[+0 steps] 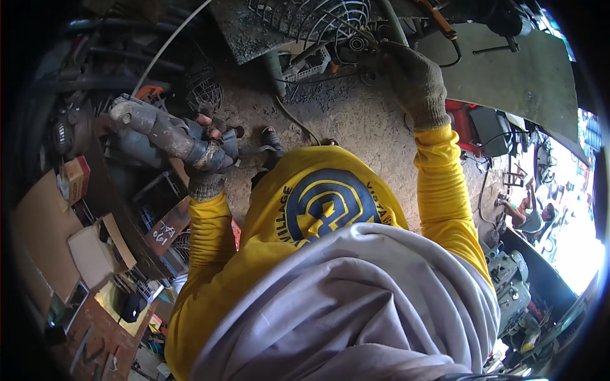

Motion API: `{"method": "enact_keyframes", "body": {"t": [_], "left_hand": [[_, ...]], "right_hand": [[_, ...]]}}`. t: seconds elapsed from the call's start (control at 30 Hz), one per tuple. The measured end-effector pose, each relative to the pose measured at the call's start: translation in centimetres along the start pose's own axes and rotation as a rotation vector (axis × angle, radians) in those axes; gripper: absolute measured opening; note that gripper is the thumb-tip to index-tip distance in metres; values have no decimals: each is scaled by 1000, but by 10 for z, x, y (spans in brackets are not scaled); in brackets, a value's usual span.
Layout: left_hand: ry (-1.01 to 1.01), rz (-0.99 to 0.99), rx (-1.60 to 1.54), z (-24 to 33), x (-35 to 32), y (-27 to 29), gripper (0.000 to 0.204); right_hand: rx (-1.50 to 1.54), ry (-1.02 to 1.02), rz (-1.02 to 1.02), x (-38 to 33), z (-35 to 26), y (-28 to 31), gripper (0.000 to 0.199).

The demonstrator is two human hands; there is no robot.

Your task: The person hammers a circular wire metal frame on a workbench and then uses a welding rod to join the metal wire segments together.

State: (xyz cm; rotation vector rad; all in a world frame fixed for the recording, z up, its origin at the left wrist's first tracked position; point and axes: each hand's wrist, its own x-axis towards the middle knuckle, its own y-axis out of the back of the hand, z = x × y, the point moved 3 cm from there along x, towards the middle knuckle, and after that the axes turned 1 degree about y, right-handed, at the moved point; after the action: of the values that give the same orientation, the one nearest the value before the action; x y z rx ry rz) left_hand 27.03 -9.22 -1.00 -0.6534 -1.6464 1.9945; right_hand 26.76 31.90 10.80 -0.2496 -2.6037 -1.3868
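My left hand (pixel 204 166), in a grimy knit glove, is shut on a long grey metal part (pixel 152 127) caked in dirt, held out to the left at chest height. My right hand (pixel 413 79), also gloved, reaches up and forward. Its fingertips lie at the round hub (pixel 357 43) of a wire fan guard (pixel 318 19) leaning at the top. The back of the glove hides whether the fingers grip the hub. Yellow sleeves cover both arms, and a grey cloth hangs over my chest.
A flat metal sheet (pixel 515 76) lies at the upper right, with a red box (pixel 459 117) below it. Cardboard boxes (pixel 76 178) and scrap crowd the left. A wire basket (pixel 204 89) sits on the dirt floor. Another person (pixel 530 216) sits far right near a machine (pixel 508 279).
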Motion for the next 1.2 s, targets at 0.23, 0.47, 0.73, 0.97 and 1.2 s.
{"method": "enact_keyframes", "body": {"t": [0.23,0.47,0.73,0.97,1.2], "left_hand": [[-227,92,107,-9,-29,37,34],[-297,193,334,3,-29,47,36],[-124,353,116,-6,-13,2,14],[-239,425,162,-13,-17,5,15],[-205,258,472,6,-47,45,29]], "right_hand": [[-42,9,21,6,8,-8,31],[21,-4,26,6,6,-1,30],[-83,75,61,7,-1,-15,26],[-100,158,171,12,1,-34,25],[-66,84,84,19,7,-28,25]]}}
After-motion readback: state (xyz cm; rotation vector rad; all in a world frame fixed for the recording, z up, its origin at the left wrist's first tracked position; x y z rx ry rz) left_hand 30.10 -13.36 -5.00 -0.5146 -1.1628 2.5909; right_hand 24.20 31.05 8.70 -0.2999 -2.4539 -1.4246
